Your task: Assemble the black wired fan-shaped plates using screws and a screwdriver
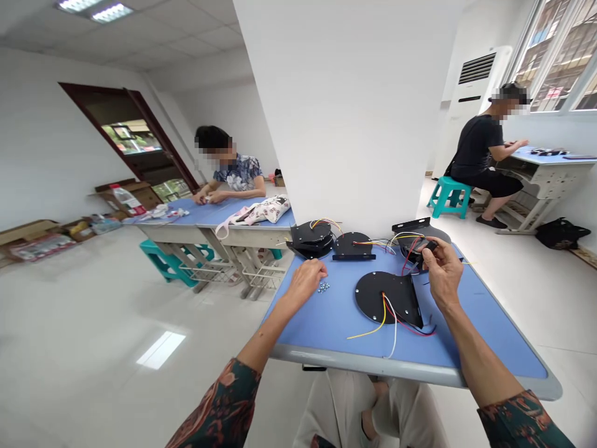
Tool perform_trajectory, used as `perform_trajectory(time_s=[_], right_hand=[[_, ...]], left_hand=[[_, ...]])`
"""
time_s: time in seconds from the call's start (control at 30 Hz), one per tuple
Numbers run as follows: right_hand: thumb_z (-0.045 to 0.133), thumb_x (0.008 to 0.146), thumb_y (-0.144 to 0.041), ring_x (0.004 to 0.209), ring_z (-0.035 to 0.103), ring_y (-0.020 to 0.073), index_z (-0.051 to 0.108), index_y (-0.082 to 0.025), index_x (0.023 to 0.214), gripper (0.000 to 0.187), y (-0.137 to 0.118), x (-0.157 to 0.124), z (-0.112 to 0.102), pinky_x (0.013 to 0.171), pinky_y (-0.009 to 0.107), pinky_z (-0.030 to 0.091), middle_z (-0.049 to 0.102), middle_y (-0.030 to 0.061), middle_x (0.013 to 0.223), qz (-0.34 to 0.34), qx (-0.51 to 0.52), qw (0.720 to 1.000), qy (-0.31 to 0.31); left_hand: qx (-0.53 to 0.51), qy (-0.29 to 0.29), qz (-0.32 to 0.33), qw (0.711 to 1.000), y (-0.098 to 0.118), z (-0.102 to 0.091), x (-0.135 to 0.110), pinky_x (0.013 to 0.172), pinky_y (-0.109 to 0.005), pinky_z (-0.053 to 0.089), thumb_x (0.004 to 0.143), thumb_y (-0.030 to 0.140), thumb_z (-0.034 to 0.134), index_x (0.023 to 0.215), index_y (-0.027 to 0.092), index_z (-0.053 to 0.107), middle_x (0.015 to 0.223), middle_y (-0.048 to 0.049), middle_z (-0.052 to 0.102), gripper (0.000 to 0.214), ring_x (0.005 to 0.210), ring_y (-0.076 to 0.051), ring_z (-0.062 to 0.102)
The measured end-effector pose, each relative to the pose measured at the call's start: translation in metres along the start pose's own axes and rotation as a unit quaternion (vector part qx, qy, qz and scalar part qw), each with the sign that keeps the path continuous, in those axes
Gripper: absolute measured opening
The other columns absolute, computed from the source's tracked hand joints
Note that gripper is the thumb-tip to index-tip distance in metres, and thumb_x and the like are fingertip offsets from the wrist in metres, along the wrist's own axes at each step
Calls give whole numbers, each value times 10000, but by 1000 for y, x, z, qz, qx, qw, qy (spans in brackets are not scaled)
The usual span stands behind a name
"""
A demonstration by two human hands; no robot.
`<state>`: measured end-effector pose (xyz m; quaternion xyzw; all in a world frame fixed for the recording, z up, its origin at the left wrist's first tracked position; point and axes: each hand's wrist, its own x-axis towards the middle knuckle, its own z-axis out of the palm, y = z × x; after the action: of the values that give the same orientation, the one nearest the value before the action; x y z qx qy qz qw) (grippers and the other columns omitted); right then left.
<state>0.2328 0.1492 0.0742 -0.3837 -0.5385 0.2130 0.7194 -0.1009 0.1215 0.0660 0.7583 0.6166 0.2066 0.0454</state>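
My left hand (306, 279) is at the left of the blue table, fingers bent together beside a small pile of silver screws (323, 287); whatever may be between the fingertips is too small to see. Raised over the right side of the table, my right hand (444, 271) grips a black-handled tool (429, 246) that looks like a screwdriver. Between my hands a round black plate (380, 292) with a bent-up edge lies flat. Yellow, white, red and black wires come out of its middle, and silver screw heads dot its rim.
Behind lie stacked black plates (311, 233), another wired plate (353, 244) and further plates (410, 225) partly behind my right hand. A white pillar (349, 112) rises beyond the table (303, 323). Two people sit at other desks, left and right.
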Motion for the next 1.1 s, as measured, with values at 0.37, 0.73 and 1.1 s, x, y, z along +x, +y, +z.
perform_trajectory(time_s=[0.37,0.73,1.1], right_hand=[[710,833,-350,538,476,109,685,-189,1135,343,1,1,-1,497,276,417,678,6,787,8,-2,1000,0],[691,842,-355,557,493,114,665,-195,1123,324,-3,-1,1,507,271,434,676,13,807,33,27,999,-22],[686,841,-405,588,535,136,658,-208,1109,334,-8,-7,3,469,247,429,674,13,781,78,12,990,-119]], left_hand=[[-5,8,-23,1000,-31,15,-35,930,-362,506,925,144,584,889,184,698,977,-80,711,126,987,-240,649],[-65,93,235,965,101,34,-55,904,-387,544,1005,298,576,1121,189,661,1093,-90,704,180,1027,-240,633],[-179,3,199,964,123,60,38,976,-374,496,962,156,593,975,184,693,1054,-56,741,105,1014,-214,654]])
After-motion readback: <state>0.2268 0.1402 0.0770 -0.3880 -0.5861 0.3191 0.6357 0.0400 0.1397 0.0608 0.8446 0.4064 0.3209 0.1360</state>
